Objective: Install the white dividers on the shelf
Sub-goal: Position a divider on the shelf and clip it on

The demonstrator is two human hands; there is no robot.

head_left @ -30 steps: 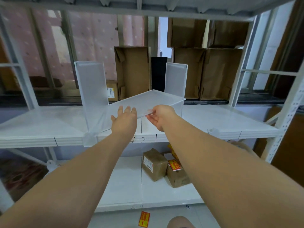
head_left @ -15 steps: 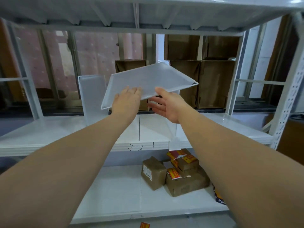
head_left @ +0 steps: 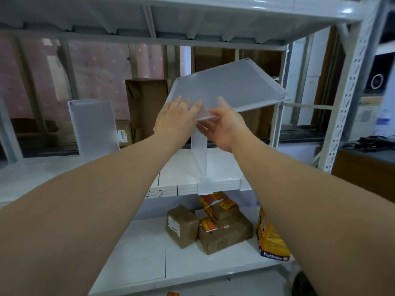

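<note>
I hold a white translucent divider (head_left: 233, 88) tilted in the air above the middle shelf (head_left: 186, 184). My left hand (head_left: 177, 116) rests flat on its near left edge. My right hand (head_left: 222, 124) grips its near edge from below. Two other white dividers stand upright on the shelf: one at the left (head_left: 94, 127), one in the middle (head_left: 199, 159) clipped over the shelf's front lip, right below my hands.
Brown cardboard boxes (head_left: 147, 107) stand behind the shelf. Wrapped parcels (head_left: 213, 227) and a yellow bag (head_left: 271, 236) lie on the lower shelf. A perforated upright post (head_left: 350, 88) bounds the right side. The upper shelf (head_left: 192, 18) is close overhead.
The held divider has been lifted from low over the shelf and moved to the right. The view has shifted right, and my right hand has closed under its edge.
</note>
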